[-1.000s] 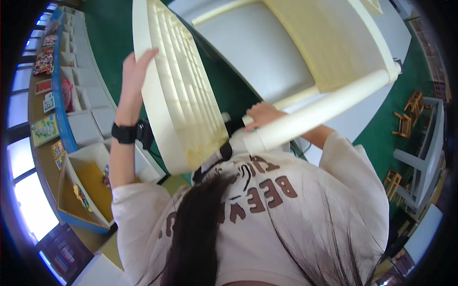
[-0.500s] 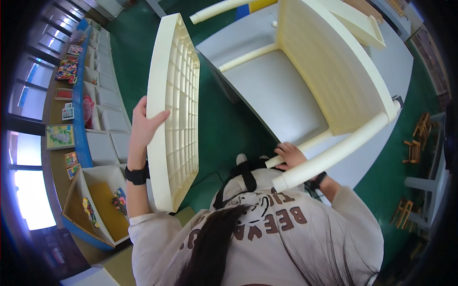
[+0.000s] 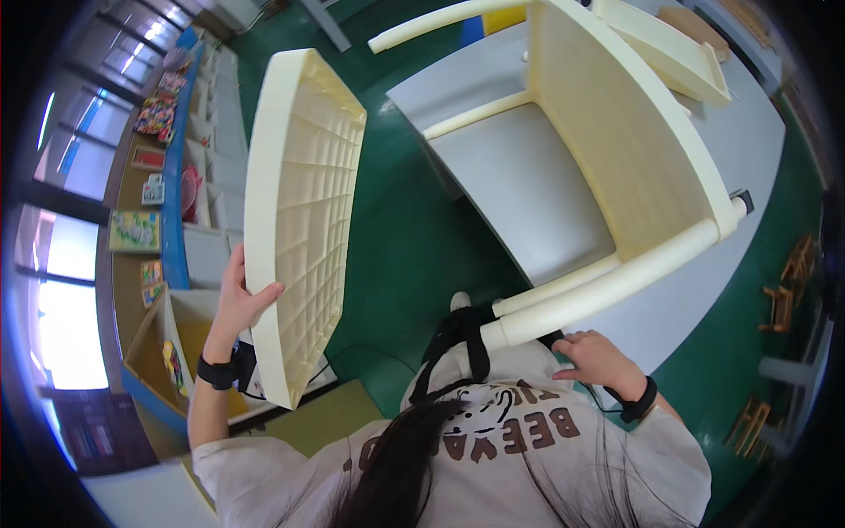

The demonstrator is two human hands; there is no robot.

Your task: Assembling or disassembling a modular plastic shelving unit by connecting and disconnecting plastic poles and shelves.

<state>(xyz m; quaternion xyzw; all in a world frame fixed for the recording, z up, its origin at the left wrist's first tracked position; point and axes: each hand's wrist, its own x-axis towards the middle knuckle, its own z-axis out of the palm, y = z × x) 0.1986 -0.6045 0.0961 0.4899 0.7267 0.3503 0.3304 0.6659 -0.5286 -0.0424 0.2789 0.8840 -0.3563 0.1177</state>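
My left hand (image 3: 242, 295) grips the outer rim of a cream plastic shelf panel (image 3: 312, 202). This panel stands on edge in the air at the left, its ribbed grid underside facing right. To the right, a cream plastic frame (image 3: 616, 132) with a broad panel and round tubes rests on its side on a light grey table (image 3: 519, 194). Two of its tube ends (image 3: 519, 328) stick out over the near table edge, close to my body. My right hand (image 3: 598, 359) is just beside the lower tube, apart from it, thumb and fingers spread and holding nothing.
Another cream tray-like panel (image 3: 669, 53) lies at the table's far right. Along the left wall runs a low shelf unit (image 3: 189, 211) with books and toys. Small wooden chairs (image 3: 779, 295) stand on the green floor (image 3: 396, 220) at right. A dark cable crosses the floor near me.
My right hand has let go of the frame's tube end and drawn back toward me and to the right. My left hand has lowered and tilted the shelf panel slightly leftward.
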